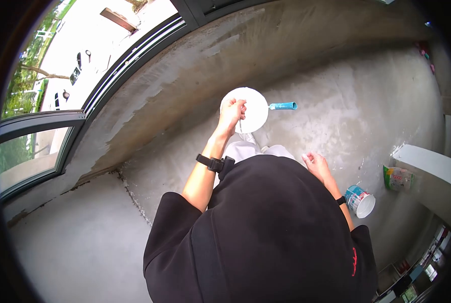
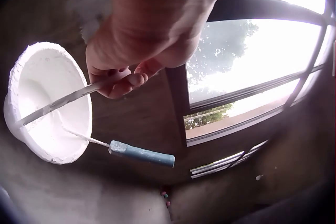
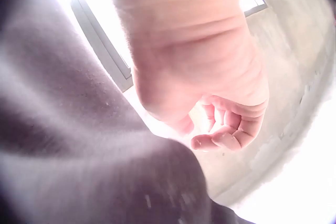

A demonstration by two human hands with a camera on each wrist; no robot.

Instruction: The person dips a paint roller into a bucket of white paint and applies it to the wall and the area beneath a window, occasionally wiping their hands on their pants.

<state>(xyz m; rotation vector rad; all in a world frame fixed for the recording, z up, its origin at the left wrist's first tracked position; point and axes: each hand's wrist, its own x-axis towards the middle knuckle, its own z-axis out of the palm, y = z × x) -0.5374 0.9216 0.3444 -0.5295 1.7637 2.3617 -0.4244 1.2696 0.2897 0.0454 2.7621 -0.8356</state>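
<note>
Tool [image 2: 98,141] in bucket [image 1: 258,118] (handle [image 1: 285,106] out to right).

white bucket [image 2: 50,103], blue roller handle [image 2: 142,154], black shirt [image 1: 281,227]

This looks like an unfinished room: patchy cement wall [image 1: 185,76] and window [image 1: 33,151] left of the left hand [image 1: 232,113], raw floor [image 1: 346,96] and smeared bucket [image 1: 354,198] near the right hand [image 1: 317,165].

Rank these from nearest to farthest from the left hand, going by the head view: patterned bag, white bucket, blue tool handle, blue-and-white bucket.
From the left hand:
1. White bucket, directly below it
2. Blue tool handle, sticking out on the bucket's right
3. Blue-and-white bucket, on the person's right
4. Patterned bag, farther right
</note>
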